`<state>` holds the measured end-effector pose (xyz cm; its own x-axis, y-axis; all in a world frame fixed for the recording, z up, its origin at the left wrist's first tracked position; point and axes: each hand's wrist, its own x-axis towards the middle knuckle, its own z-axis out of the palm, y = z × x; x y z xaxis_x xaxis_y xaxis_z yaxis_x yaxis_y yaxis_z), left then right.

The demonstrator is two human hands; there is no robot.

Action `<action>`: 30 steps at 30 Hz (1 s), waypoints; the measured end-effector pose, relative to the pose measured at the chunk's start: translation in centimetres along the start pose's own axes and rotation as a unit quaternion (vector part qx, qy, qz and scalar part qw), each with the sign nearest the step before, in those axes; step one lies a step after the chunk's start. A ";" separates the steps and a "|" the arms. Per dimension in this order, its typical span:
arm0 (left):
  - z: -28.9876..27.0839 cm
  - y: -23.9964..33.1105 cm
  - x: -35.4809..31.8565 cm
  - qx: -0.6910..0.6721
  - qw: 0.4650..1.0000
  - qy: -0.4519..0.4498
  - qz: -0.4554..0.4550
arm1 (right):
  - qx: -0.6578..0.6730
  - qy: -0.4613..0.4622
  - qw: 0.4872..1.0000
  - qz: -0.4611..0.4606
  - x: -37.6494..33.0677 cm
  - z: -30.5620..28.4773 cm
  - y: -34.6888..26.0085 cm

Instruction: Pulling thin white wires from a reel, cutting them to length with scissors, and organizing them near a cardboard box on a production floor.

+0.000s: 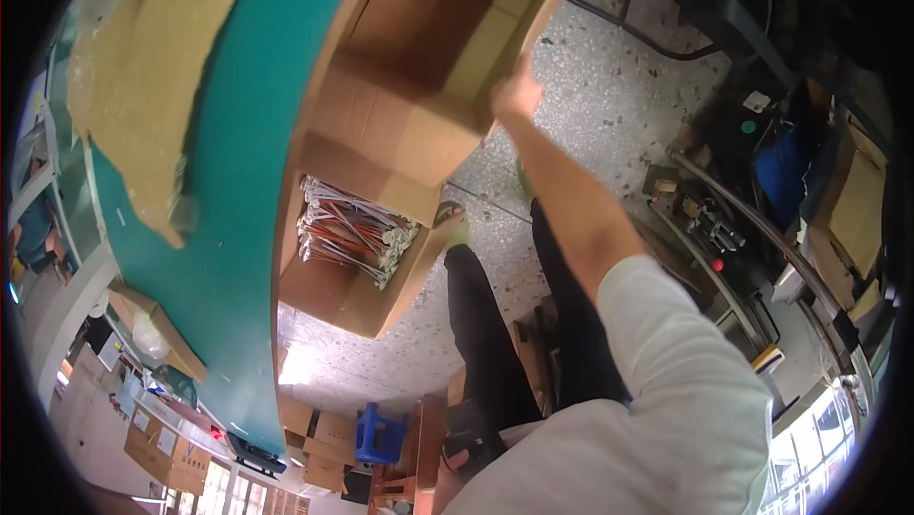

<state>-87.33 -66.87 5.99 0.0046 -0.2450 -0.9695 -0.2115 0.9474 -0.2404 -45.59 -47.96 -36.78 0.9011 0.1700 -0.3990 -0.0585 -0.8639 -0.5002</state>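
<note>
So on your far left there's a tan sheet (143, 87) lying on the green table (243, 191). Just right of that, a bunch of white and reddish-brown leads (352, 227) sits in an open cardboard compartment (328, 301), below the big open carton (376, 115). Skin low in the view, next to something black, may be your left hand (457, 460); can't tell if it's gripping anything. Then your right hand (517, 98), blurry, looks clamped on the carton's right-hand edge. My read: you're at the box-handling step, and the leads aren't in that hand. I'd say the next move calls for a steady hold on that edge, keeping the carton off the leads.
</note>
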 end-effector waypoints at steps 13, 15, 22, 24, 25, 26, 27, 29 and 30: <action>-2.5 1.4 0.1 -0.029 0.995 -0.010 0.095 | -0.059 -0.177 0.982 0.041 -15.4 0.3 4.1; -5.2 0.9 0.0 0.021 0.993 -0.009 0.114 | -0.048 -0.191 0.980 0.043 -16.6 -0.7 6.1; -4.5 0.9 0.7 0.016 0.996 -0.008 0.086 | -0.098 -0.265 0.959 -0.015 -21.5 3.3 8.3; -4.5 1.0 0.9 0.005 0.998 0.000 0.070 | -0.087 -0.236 0.967 0.039 -21.7 2.9 9.4; -4.4 1.1 1.0 -0.002 0.998 0.003 0.062 | -0.077 -0.206 0.971 0.092 -21.5 2.5 10.1; -4.0 1.1 1.2 0.021 0.996 -0.032 0.084 | -0.087 -0.251 0.960 0.093 -20.9 1.9 11.7; -4.1 1.1 1.3 0.005 0.996 -0.017 0.084 | -0.086 -0.244 0.963 0.080 -20.3 0.9 11.8; -4.3 0.5 1.5 -0.025 0.997 0.001 0.079 | -0.095 -0.244 0.963 0.062 -19.3 -1.5 11.4; -4.0 0.6 1.5 -0.036 0.995 -0.035 0.083 | -0.129 -0.225 0.965 0.036 -17.3 -2.7 11.0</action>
<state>-91.40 -67.47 4.57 0.0303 -0.0695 -0.9971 -0.2852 0.9555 -0.0752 -60.66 -61.68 -33.25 0.6175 0.2443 -0.7476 0.0470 -0.9603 -0.2749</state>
